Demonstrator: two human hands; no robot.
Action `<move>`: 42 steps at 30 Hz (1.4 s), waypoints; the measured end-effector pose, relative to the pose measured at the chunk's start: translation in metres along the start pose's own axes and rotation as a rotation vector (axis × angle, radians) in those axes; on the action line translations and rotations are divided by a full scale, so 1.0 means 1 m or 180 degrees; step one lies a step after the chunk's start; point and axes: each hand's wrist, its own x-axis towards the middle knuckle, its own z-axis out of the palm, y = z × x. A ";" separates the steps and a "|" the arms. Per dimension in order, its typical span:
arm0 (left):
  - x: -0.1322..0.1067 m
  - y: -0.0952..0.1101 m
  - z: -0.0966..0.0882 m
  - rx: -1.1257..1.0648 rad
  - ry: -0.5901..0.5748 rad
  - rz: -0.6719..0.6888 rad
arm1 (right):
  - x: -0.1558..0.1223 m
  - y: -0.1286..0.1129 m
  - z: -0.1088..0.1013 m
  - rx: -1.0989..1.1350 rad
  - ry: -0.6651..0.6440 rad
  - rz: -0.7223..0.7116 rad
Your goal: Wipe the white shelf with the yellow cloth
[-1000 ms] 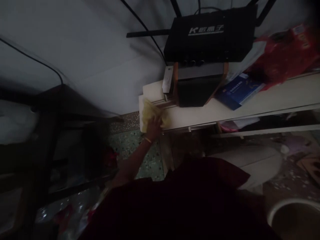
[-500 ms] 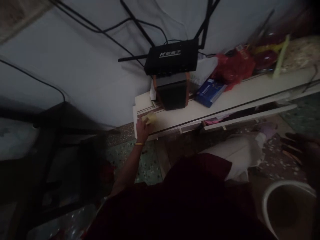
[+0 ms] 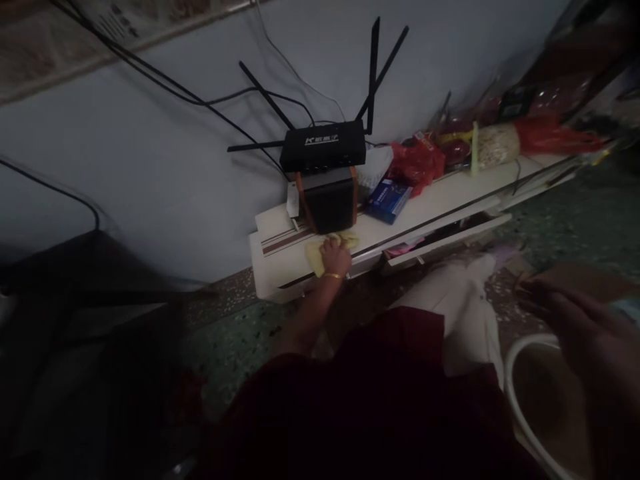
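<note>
My left hand (image 3: 334, 256) presses a yellow cloth (image 3: 315, 257) onto the top of a low white shelf (image 3: 277, 265), just in front of a dark speaker with wooden sides (image 3: 330, 204). A gold bangle sits on that wrist. My right hand (image 3: 584, 324) hovers blurred at the right edge, fingers spread and holding nothing, above the rim of a white basin (image 3: 512, 375).
A black router with raised antennas (image 3: 323, 144) rests on the speaker, cables running up the blue-grey wall. A blue box (image 3: 388, 199), red plastic bags (image 3: 419, 164) and packets crowd the shelf to the right. Dark furniture (image 3: 85, 313) stands at left on speckled floor.
My left hand slid the cloth rightward along the shelf, from its left end to in front of the speaker. The view pulled back, and my right hand came into sight.
</note>
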 end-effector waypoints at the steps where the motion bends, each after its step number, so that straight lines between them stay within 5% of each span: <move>1: 0.001 0.008 0.001 -0.0075 0.0011 0.0167 | -0.001 -0.002 0.004 0.0050 -0.0033 -0.0009; 9: 0.026 0.057 0.002 -0.0487 0.0068 0.0164 | 0.028 0.011 0.042 0.0185 -0.0822 -0.0099; 14: 0.041 0.071 0.006 -0.0822 -0.0032 0.0821 | 0.069 0.028 0.119 0.0094 -0.1440 0.0032; 21: 0.063 0.089 0.013 -0.3006 -0.0306 0.0037 | 0.106 0.056 0.228 0.0804 -0.1630 0.0739; 24: 0.056 0.089 -0.002 -0.3694 -0.0846 0.0458 | 0.103 0.063 0.249 0.1566 -0.1716 0.0956; 27: 0.066 0.085 -0.038 -0.3297 -0.1012 0.1007 | 0.106 0.064 0.248 0.1928 -0.1434 0.1310; 31: 0.137 0.102 -0.091 -0.1783 0.0460 0.0729 | 0.118 0.062 0.224 0.2048 -0.1414 0.1647; 33: 0.184 0.118 -0.102 -0.1142 0.0748 0.0236 | 0.122 0.060 0.210 0.2007 -0.1433 0.1641; 37: 0.233 0.138 -0.090 -0.0612 -0.0041 -0.0428 | 0.124 0.063 0.188 0.1899 -0.1539 0.1540; 39: 0.221 0.139 -0.075 -0.0428 -0.0402 -0.0105 | 0.127 0.069 0.181 0.1941 -0.1520 0.1559; 42: 0.170 0.135 -0.049 -0.0218 -0.0239 0.0545 | 0.132 0.078 0.173 0.1969 -0.1438 0.1526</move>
